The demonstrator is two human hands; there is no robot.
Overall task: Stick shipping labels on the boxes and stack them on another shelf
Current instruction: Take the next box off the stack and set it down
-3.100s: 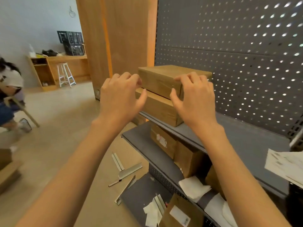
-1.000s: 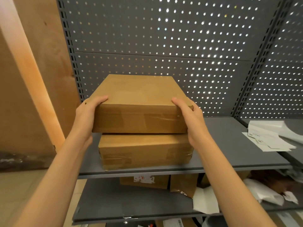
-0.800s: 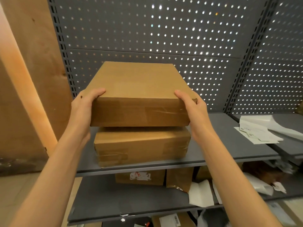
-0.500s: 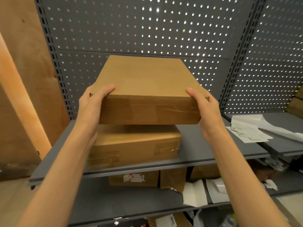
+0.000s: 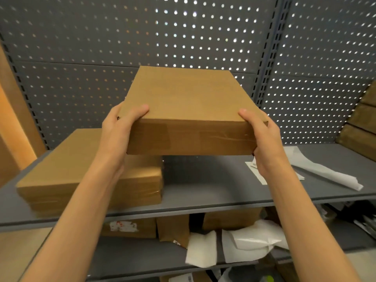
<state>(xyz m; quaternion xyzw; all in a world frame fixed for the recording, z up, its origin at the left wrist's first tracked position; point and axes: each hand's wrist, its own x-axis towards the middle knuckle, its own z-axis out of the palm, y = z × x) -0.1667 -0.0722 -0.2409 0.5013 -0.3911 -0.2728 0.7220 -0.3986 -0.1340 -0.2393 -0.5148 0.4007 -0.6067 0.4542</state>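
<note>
Above grey shelf [image 5: 203,192]: your left hand [image 5: 119,127] and right hand [image 5: 262,135] grip flat cardboard box [image 5: 189,110] at sides, held clear; second box [image 5: 87,169] on shelf, lower left.

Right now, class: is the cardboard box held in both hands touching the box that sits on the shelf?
Apart. The head view shows the held box lifted and shifted right; grey shelf shows beneath its bottom edge, clear of the lower box.

The matt cardboard box [image 5: 189,110] is showing glossy tape at frame centre; the grey shelf [image 5: 203,192] is looking like smooth painted metal.
</note>
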